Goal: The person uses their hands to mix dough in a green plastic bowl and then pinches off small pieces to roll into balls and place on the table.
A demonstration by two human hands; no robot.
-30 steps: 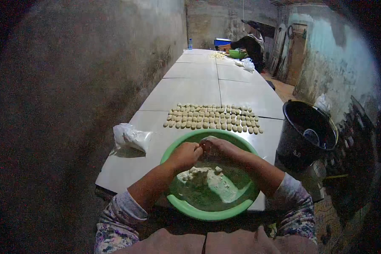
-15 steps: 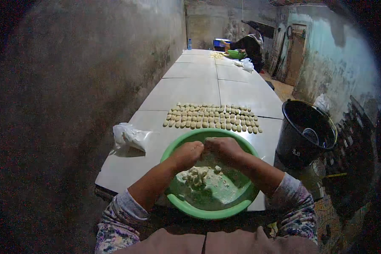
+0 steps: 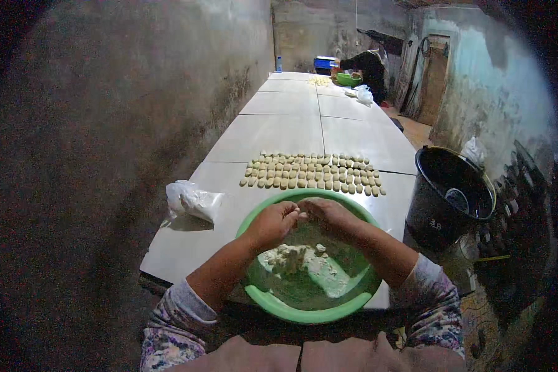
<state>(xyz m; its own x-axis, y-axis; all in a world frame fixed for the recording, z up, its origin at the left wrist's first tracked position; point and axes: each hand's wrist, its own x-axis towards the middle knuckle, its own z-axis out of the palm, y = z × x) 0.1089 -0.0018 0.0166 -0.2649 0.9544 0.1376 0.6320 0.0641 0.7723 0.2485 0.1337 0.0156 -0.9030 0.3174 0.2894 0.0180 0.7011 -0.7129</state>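
Over the far half of a green plastic basin [image 3: 310, 315], my two hands meet at the fingertips. My left hand [image 3: 273, 223] is closed, its thumb and fingers pinching a small pale piece of dough [image 3: 301, 214]. Against the same piece my right hand [image 3: 330, 217] curls inward, its fingertips partly hidden. Below them in the basin lie crumbly pale dough and loose flour [image 3: 291, 255]. Just beyond the basin's far rim, small oval dough pieces [image 3: 310, 175] are laid out in several neat rows.
A white plastic bag [image 3: 192, 201] sits left on the long white table [image 3: 266, 133]. A large black bucket [image 3: 437, 211] stands close on the right. At the far end, a person in dark clothing [image 3: 369, 71] bends over another green basin [image 3: 348, 80]. A grey wall [image 3: 136, 124] runs along the left.
Both hands stay over the basin; their grip has shifted, and a pale bit of dough now shows between the fingertips. The loose flour below looks more spread out.
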